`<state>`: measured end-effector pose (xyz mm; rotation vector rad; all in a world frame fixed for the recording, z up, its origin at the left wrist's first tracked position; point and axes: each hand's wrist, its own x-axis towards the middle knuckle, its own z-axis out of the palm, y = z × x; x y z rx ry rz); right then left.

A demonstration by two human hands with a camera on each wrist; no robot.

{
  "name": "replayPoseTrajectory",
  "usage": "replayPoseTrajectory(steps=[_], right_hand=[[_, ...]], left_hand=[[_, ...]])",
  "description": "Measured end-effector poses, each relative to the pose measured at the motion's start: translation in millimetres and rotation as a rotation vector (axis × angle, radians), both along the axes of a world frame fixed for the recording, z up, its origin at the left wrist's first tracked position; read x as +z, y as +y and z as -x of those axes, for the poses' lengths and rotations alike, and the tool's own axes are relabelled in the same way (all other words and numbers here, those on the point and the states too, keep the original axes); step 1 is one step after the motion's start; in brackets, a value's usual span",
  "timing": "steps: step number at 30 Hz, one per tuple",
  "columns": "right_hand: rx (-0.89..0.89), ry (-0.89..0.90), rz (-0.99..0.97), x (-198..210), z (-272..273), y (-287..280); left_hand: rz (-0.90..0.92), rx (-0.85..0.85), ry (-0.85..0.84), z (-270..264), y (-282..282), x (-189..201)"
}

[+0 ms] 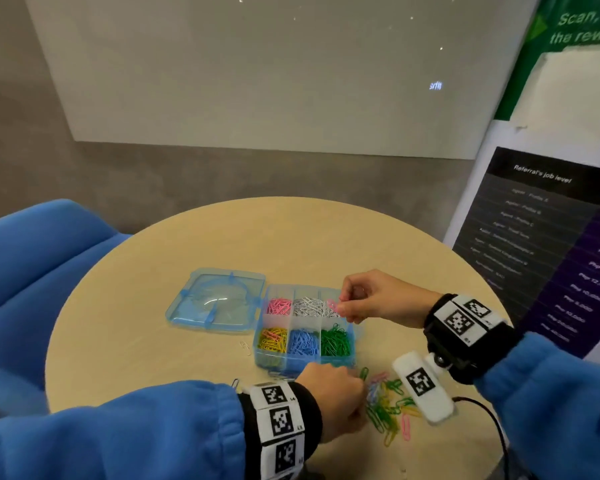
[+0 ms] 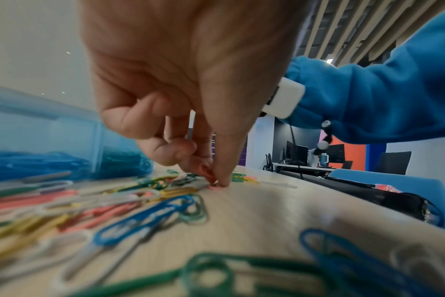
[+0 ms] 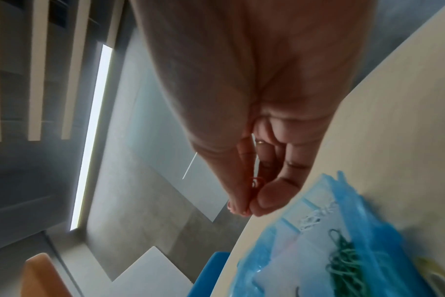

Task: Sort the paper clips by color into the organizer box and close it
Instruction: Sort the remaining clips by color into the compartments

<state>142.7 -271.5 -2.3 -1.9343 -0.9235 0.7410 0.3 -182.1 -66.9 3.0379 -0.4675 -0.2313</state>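
Mid-sort — left hand (image 1: 329,396) at the loose pile, right hand (image 1: 371,296) over the box.

Near edge of the desk (image 1: 153,278): left fingers (image 2: 224,160) pressed together on a pink clip (image 2: 213,187) in the pile (image 1: 390,408). Beyond it the box (image 1: 305,332), lid (image 1: 215,299) folded open to its left. Right fingers (image 3: 267,195) pinch a pink clip (image 1: 332,305) above the far row — the pink cell (image 1: 278,305) lies to their left, past the white one, so the drop likely needs a leftward carry.

Grey wall (image 1: 32,133); blue sofa (image 1: 32,271)
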Motion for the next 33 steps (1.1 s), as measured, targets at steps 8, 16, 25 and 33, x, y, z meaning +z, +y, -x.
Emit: replayPoseTrajectory(steps=[8,16,25,33], right_hand=[[-0.078,0.073,-0.013,1.4,-22.2,91.0],[-0.056,-0.002,0.104,-4.7,-28.3,109.5],[-0.011,-0.023,-0.025,10.4,-1.6,22.2],[-0.024,0.023,-0.122,6.3,46.7,-50.8]], left_hand=[[-0.091,-0.041,0.049,5.1,0.1,6.7],[0.223,0.08,0.074,22.6,36.6,21.8],[0.392,0.551,-0.215,-22.0,149.6,68.4],[0.122,0.481,-0.15,-30.6,141.6,42.8]])
